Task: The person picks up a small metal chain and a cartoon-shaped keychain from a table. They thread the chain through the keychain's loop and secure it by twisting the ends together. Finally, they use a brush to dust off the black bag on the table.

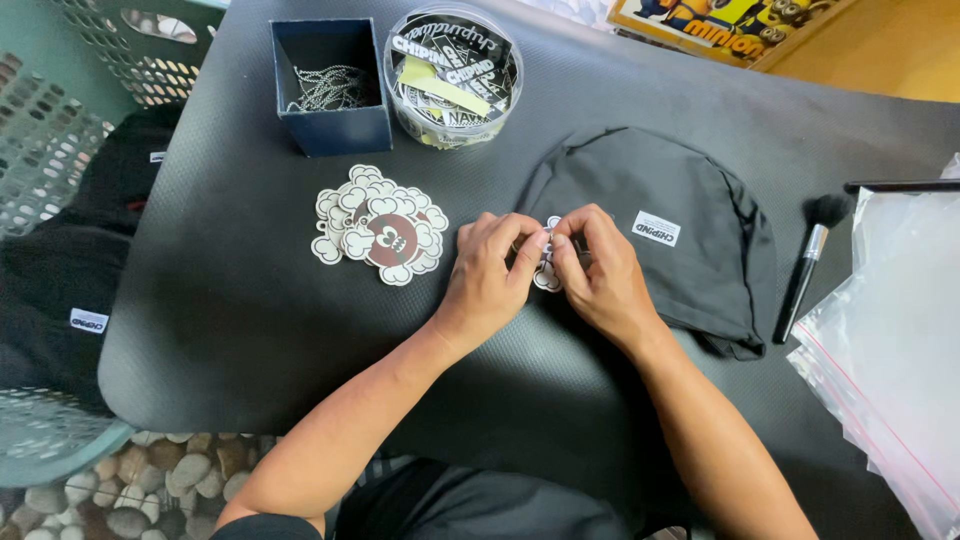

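Here both the left hand (490, 265) and right hand (597, 268) pinch one cloud-shaped tag (547, 277) beside the black cap (690, 190) on the bench (230, 300); steady fingertips should help. A tag pile (380, 237) lies left, blue box (332, 88) and round tub (452, 75) behind, white label (656, 229) on the cap.

Soft, even daylight; the dark mat (250, 330) shows a faint sheen, shadows are weak, focus is sharp throughout, with slight wide-angle bending at the edges.
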